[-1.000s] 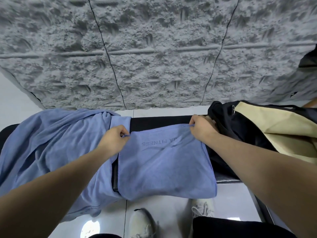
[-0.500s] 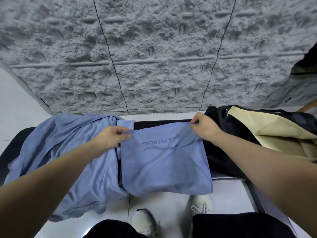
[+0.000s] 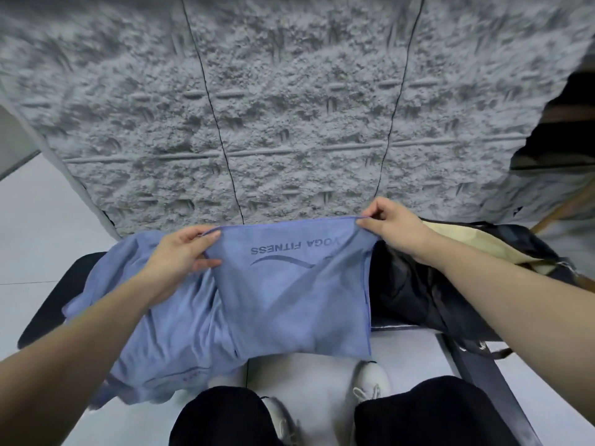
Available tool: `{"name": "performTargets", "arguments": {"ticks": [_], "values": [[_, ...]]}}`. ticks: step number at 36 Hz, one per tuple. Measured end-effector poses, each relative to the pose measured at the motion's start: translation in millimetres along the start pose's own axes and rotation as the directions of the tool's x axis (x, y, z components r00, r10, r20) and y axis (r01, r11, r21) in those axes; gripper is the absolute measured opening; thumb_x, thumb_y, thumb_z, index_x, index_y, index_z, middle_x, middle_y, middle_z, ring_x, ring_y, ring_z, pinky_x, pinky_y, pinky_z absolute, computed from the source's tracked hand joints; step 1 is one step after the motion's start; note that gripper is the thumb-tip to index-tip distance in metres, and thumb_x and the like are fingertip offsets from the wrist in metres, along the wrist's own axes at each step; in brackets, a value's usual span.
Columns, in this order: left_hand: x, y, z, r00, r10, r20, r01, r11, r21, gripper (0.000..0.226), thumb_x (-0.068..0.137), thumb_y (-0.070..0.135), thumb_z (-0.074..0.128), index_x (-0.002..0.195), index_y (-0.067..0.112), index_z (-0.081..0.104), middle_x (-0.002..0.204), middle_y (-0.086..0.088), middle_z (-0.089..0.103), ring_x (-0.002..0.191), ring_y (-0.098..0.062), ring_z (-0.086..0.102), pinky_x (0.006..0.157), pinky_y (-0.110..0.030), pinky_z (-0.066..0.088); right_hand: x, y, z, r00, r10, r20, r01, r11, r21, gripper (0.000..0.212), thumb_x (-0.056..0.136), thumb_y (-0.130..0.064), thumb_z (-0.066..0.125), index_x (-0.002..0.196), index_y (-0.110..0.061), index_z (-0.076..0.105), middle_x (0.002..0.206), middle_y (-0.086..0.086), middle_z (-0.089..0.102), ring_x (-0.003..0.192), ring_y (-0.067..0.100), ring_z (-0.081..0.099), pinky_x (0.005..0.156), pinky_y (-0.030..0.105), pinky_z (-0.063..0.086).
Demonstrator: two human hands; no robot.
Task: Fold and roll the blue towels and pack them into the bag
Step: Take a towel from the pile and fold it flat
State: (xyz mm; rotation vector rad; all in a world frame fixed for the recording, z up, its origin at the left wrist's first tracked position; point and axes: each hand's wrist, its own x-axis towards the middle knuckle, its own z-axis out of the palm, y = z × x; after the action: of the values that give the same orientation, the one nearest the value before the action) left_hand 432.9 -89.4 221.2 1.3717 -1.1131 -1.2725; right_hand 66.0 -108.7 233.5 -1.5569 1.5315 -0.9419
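A blue towel [image 3: 299, 297] printed "YOGA FITNESS" hangs stretched between my hands above the black bench [image 3: 54, 300]. My left hand [image 3: 180, 255] pinches its top left corner and my right hand [image 3: 391, 225] pinches its top right corner. Its lower edge droops over the bench's front toward my shoes. A second blue towel [image 3: 154, 336] lies crumpled on the bench's left half, partly under the held one. The black bag with a cream lining [image 3: 463, 246] lies open on the right end of the bench, just behind my right wrist.
A rough grey textured wall [image 3: 289, 107] rises right behind the bench. White floor tiles [image 3: 38, 226] lie to the left and under the bench. My black trousers [image 3: 428, 413] and white shoes [image 3: 370, 381] are at the bottom edge.
Both hands have lifted the towel's top edge up off the bench and pulled it taut. The printed face now hangs upright.
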Motion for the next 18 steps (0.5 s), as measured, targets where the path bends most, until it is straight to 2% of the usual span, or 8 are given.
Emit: {"name": "performTargets", "arguments": {"ticks": [4, 7, 10, 13, 18], "values": [[-8.0, 18.7, 0.7, 0.995, 0.076, -0.063, -0.076, 0.997, -0.003, 0.011, 0.093, 0.011, 0.062, 0.099, 0.012, 0.071, 0.091, -0.007, 0.069, 0.08, -0.015, 0.064, 0.062, -0.023, 0.059, -3.4, -14.4, -9.2, 0.999, -0.032, -0.039, 0.034, 0.999, 0.035, 0.023, 0.089, -0.009, 0.069, 0.075, -0.02, 0.055, 0.069, -0.001, 0.056, 0.056, -0.001, 0.048, 0.055, 0.013, 0.038], [-14.6, 34.4, 1.4, 0.991, 0.114, -0.07, -0.115, 0.993, -0.002, 0.011, 0.092, 0.009, 0.062, 0.094, 0.014, 0.072, 0.085, 0.001, 0.071, 0.073, -0.007, 0.066, 0.059, -0.02, 0.058, -6.9, -25.7, -18.0, 0.999, -0.048, -0.025, 0.048, 0.999, -0.009, 0.022, 0.09, -0.011, 0.069, 0.075, -0.021, 0.055, 0.068, -0.003, 0.058, 0.05, -0.005, 0.049, 0.052, 0.011, 0.038], [-15.8, 52.8, 2.8, 0.984, 0.164, -0.065, -0.164, 0.986, 0.015, 0.011, 0.093, 0.008, 0.062, 0.09, 0.013, 0.071, 0.076, 0.003, 0.069, 0.066, -0.003, 0.065, 0.06, -0.021, 0.059, -6.9, -35.1, -28.5, 0.996, -0.063, -0.069, 0.063, 0.998, 0.0, 0.022, 0.09, -0.011, 0.068, 0.076, -0.021, 0.055, 0.068, -0.006, 0.059, 0.056, 0.001, 0.05, 0.057, 0.016, 0.039], [-12.9, 68.1, 4.8, 0.975, 0.216, -0.059, -0.212, 0.975, 0.071, 0.012, 0.092, 0.005, 0.062, 0.088, 0.014, 0.07, 0.071, 0.005, 0.068, 0.065, -0.004, 0.064, 0.06, -0.019, 0.058, -5.1, -45.5, -35.7, 0.996, -0.084, -0.016, 0.082, 0.993, -0.083, 0.022, 0.09, -0.008, 0.068, 0.077, -0.02, 0.055, 0.073, -0.002, 0.059, 0.067, 0.009, 0.051, 0.061, 0.018, 0.04], [1.9, 84.4, 8.7, 0.977, 0.209, 0.04, -0.213, 0.964, 0.162, 0.022, 0.093, 0.005, 0.061, 0.106, 0.022, 0.067, 0.08, 0.014, 0.072, 0.07, 0.002, 0.064, 0.065, -0.015, 0.057, 11.6, -57.1, -44.4, 0.991, -0.12, 0.061, 0.132, 0.955, -0.265, 0.026, 0.088, -0.001, 0.064, 0.089, -0.026, 0.058, 0.088, 0.002, 0.06, 0.082, 0.018, 0.054, 0.074, 0.024, 0.043]]}}
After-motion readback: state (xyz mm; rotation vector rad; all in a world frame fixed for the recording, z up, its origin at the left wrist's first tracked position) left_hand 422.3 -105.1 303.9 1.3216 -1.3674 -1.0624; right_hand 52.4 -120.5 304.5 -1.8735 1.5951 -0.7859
